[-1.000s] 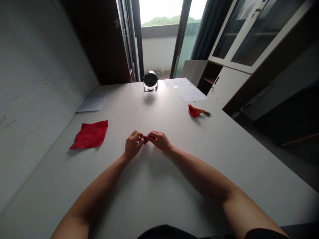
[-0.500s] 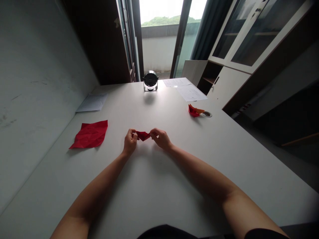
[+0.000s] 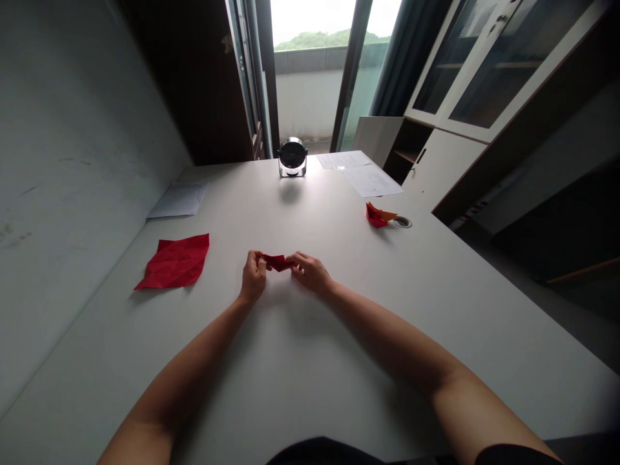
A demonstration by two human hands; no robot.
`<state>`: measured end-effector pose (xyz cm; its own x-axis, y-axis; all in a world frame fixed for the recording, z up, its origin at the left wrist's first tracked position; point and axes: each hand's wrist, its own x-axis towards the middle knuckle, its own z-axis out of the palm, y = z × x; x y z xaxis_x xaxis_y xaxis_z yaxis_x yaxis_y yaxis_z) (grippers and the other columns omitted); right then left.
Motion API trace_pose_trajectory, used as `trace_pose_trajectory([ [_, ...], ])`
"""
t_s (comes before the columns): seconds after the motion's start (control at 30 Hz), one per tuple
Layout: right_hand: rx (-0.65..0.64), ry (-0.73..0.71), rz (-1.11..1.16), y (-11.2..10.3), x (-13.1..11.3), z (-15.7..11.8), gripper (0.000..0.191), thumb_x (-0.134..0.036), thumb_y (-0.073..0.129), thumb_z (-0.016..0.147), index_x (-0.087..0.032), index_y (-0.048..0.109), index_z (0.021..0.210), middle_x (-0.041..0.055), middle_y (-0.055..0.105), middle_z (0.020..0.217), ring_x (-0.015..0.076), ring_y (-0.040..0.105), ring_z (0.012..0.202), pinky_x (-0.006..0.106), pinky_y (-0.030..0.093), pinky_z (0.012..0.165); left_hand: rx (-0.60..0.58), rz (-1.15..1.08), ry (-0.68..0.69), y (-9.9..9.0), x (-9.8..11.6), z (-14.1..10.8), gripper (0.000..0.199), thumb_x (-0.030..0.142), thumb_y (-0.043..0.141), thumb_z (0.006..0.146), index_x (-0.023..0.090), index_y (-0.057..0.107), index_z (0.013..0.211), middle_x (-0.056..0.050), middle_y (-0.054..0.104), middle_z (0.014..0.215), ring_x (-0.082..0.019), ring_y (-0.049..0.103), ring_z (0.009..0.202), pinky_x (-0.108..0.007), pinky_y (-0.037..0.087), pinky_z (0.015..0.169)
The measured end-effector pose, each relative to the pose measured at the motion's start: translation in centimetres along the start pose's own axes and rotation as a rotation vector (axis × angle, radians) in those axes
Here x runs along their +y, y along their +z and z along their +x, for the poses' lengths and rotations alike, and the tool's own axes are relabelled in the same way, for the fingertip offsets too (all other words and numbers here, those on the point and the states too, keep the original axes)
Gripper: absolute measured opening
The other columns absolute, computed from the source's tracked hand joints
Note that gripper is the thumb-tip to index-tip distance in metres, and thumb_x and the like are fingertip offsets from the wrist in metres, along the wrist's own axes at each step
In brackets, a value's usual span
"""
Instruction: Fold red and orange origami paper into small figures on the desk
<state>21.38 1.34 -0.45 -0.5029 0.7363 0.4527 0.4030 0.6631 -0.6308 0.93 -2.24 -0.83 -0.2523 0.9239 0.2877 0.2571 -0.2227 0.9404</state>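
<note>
Folded red paper (image 3: 276, 263) | left hand (image 3: 253, 276), right hand (image 3: 311, 274) pinching ends | hands wider apart than 1s ago

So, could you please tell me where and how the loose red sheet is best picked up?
I'd pinch the red sheet by its near edge, coming from the person's side: the shadow beneath suggests it lifts slightly off the table. The wall likely crowds its left side. The left hand is nearer but holds the folded paper.
</note>
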Motion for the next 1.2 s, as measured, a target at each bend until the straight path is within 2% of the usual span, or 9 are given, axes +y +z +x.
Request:
trace_pose_trajectory([
  [0.17,-0.04,-0.079,-0.119,-0.31,-0.33,-0.12,0.016,-0.027,0.056,0.095,-0.026,0.068,0.105,0.0049,0.068,0.111,0.0117,0.059,0.072,0.023,0.042,0.066,0.009,-0.042,-0.021,0.07,0.01,0.08,0.015,0.036,0.046,0.096,0.021,0.049,0.099,-0.001,0.061,0.085,-0.014,0.063,0.07,-0.03,0.053,0.07],
  [0.23,-0.036,-0.083,-0.157,-0.27,-0.19,-0.1,0.016,-0.032,0.054,0.098,-0.026,0.069,0.103,0.0049,0.068,0.11,0.012,0.059,0.073,0.023,0.04,0.065,0.004,-0.106,-0.045,0.12,-0.1,0.2,0.016,0.037,0.046,0.096,0.022,0.047,0.099,-0.001,0.06,0.083,-0.013,0.062,0.068,-0.029,0.053,0.069],
  [0.43,-0.023,-0.039,-0.125,-0.07,0.37,-0.02,0.014,-0.028,0.054,0.098,-0.023,0.067,0.097,0.0033,0.069,0.09,0.0123,0.057,0.068,0.023,0.038,0.065,0.025,-0.298,-0.193,0.13,-0.1,0.62,0.016,0.037,0.047,0.093,0.022,0.043,0.098,0.002,0.058,0.076,-0.011,0.06,0.063,-0.031,0.055,0.071],
  [0.57,0.002,-0.045,-0.1,-0.21,0.26,-0.01,0.014,-0.029,0.054,0.097,-0.022,0.067,0.094,0.0029,0.068,0.087,0.012,0.055,0.066,0.022,0.039,0.065,-0.049,-0.335,-0.241,-0.1,0.21,0.69,0.018,0.038,0.05,0.092,0.021,0.048,0.097,0.002,0.061,0.074,-0.012,0.06,0.063,-0.032,0.055,0.073],
  [0.67,0.019,-0.048,-0.053,-0.32,0.01,0.01,0.018,-0.031,0.052,0.098,-0.022,0.066,0.092,0.0033,0.067,0.086,0.0121,0.056,0.068,0.022,0.04,0.066,-0.159,-0.298,-0.194,-0.08,0.45,0.48,0.027,0.044,0.053,0.092,0.02,0.056,0.104,-0.006,0.071,0.092,-0.015,0.066,0.075,-0.034,0.055,0.077],
  [0.77,0.024,-0.044,0.021,-0.24,-0.1,0.03,0.017,-0.031,0.054,0.096,-0.021,0.066,0.088,0.0028,0.068,0.084,0.0121,0.057,0.068,0.023,0.041,0.066,-0.241,-0.314,-0.183,0.05,0.51,0.28,0.037,0.047,0.064,0.088,0.018,0.065,0.112,-0.011,0.073,0.107,-0.02,0.07,0.091,-0.035,0.054,0.083],
  [0.9,0.042,0.048,0.132,0.05,0.12,0.09,0.014,-0.028,0.058,0.093,-0.02,0.063,0.083,0.002,0.069,0.077,0.0125,0.059,0.065,0.023,0.043,0.063,-0.272,-0.379,-0.227,0.09,0.37,0.28,0.043,0.049,0.071,0.084,0.014,0.072,0.11,-0.013,0.075,0.104,-0.023,0.071,0.092,-0.038,0.054,0.088],
  [1.1,0.075,0.213,0.339,0.11,0.02,0.32,0.005,-0.025,0.057,0.089,-0.022,0.059,0.093,-0.0003,0.072,0.075,0.0146,0.067,0.065,0.024,0.048,0.064,-0.243,-0.406,-0.244,0.21,0.21,0.32,0.045,0.053,0.074,0.08,0.011,0.076,0.099,-0.014,0.077,0.096,-0.022,0.071,0.078,-0.039,0.056,0.08],
  [1.2,0.046,0.216,0.365,0.03,-0.21,0.39,0.022,-0.023,0.058,0.087,-0.025,0.058,0.109,-0.0017,0.072,0.082,0.0135,0.066,0.067,0.025,0.049,0.067,-0.23,-0.355,-0.21,0.23,0.16,0.23,0.045,0.054,0.073,0.08,0.012,0.076,0.097,-0.012,0.077,0.093,-0.021,0.071,0.076,-0.037,0.056,0.077],
])
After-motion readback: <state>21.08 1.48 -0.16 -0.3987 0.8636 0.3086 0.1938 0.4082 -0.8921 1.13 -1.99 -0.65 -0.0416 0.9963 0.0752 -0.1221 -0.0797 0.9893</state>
